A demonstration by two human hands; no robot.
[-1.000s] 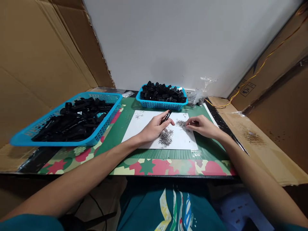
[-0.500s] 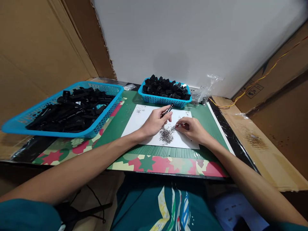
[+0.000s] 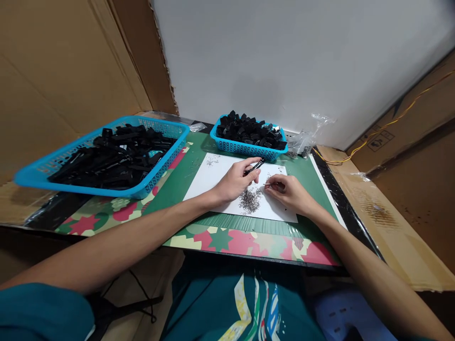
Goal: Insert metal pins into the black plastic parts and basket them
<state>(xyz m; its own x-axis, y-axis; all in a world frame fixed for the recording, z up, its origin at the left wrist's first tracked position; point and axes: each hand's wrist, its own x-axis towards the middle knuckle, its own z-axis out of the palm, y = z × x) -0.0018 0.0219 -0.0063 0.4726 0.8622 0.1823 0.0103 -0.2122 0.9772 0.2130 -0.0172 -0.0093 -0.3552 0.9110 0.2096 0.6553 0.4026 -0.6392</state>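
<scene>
A slim black part is held in my left hand, between thumb and fingers, above a white sheet. My right hand is just to the right, its thumb and fingers pinched on a thin metal piece. The two hands are apart. On the sheet below them lies a pile of tiny metal pieces. A smaller scatter of such pieces rests near the sheet's back left corner.
A large blue basket of black parts stands at the left. Behind the sheet is a smaller blue basket with black pieces. Clear plastic bags lie beside it. Cardboard walls flank the table, and a yellow wire runs at the right.
The whole view has shifted slightly, with the baskets and sheet now further right. Both hands keep their holds, and the black part has tilted a little flatter.
</scene>
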